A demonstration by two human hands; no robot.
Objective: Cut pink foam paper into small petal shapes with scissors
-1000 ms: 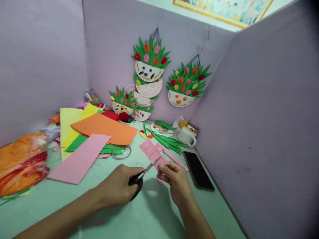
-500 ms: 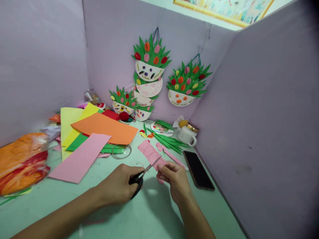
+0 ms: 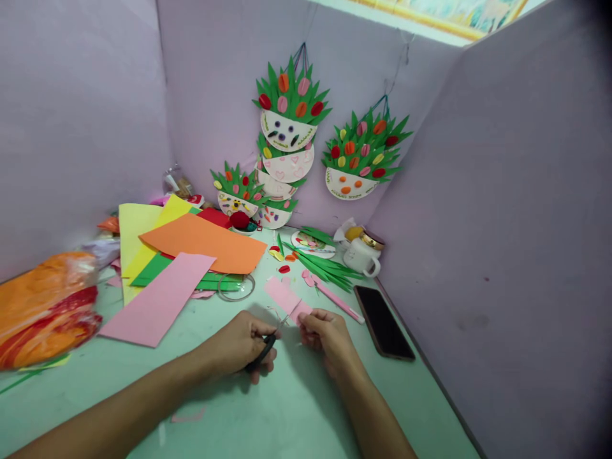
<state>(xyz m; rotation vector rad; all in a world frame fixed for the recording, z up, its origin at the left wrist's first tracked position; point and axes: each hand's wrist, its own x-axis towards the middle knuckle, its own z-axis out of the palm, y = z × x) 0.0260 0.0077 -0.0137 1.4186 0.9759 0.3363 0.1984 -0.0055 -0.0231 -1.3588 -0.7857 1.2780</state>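
My left hand (image 3: 234, 344) is closed around the black handles of a pair of scissors (image 3: 261, 354). Their blades are narrow in this view and point toward the pink paper. Between the thumb and fingers of my right hand (image 3: 327, 336) is a piece of pink paper (image 3: 300, 310), pinched at its near edge. A paler pink paper strip (image 3: 280, 291) extends beyond it; whether the two are joined I cannot tell. Just past my right hand lies a pink pen-like tool (image 3: 339, 301).
Coloured paper sheets (image 3: 205, 241) overlap at the left, near an orange plastic bag (image 3: 43, 312). A phone (image 3: 384, 322) and a white mug (image 3: 361, 256) stand along the right wall. Green paper leaves (image 3: 329, 273) lie at the back. Paper flower baskets (image 3: 289, 131) hang on the wall.
The scissors have turned and drawn back from the paper, with the blades less visible. The pink strip's drawn outlines no longer show, and my right hand has shifted slightly.
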